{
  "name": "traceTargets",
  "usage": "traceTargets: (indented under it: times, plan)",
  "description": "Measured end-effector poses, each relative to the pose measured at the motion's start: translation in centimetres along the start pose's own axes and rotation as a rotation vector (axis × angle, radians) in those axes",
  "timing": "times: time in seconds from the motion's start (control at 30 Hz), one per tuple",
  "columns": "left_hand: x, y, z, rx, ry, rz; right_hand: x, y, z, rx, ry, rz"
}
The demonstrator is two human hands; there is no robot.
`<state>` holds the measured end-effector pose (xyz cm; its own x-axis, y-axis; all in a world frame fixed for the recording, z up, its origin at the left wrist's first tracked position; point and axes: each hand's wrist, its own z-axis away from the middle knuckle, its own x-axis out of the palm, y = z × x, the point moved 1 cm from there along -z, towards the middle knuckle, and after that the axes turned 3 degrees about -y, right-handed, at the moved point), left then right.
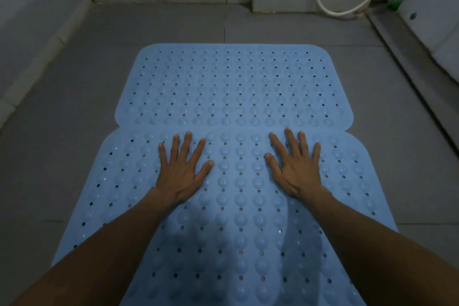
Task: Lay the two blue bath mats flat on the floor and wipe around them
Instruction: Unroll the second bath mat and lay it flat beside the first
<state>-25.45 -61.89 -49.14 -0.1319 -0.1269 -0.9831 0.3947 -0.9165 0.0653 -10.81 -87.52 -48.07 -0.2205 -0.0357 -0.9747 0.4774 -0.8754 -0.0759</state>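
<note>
Pressing both palms flat on the near blue bath mat, fingers spread.

Resting the left hand and the right hand palm-down near the far edge of that mat, gripping nothing, fingers straight and fanned apart. Lying flat on the grey tiled floor, both mats showing pale blue rubber covered in rows of raised round bumps and small drain holes, with rounded corners. Sitting just beyond the fingertips, the far blue bath mat, its near edge meeting or slightly overlapping the near mat's edge. Hanging by the white wall at upper right, a white hose.
</note>
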Motion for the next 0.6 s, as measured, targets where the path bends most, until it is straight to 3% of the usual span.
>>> traceTargets:
  times: [0.6]
  plan:
    - [0.5,0.3,1.9,-0.004,0.013,0.008,0.1,-0.1,1.8,0.005,-0.011,0.001]
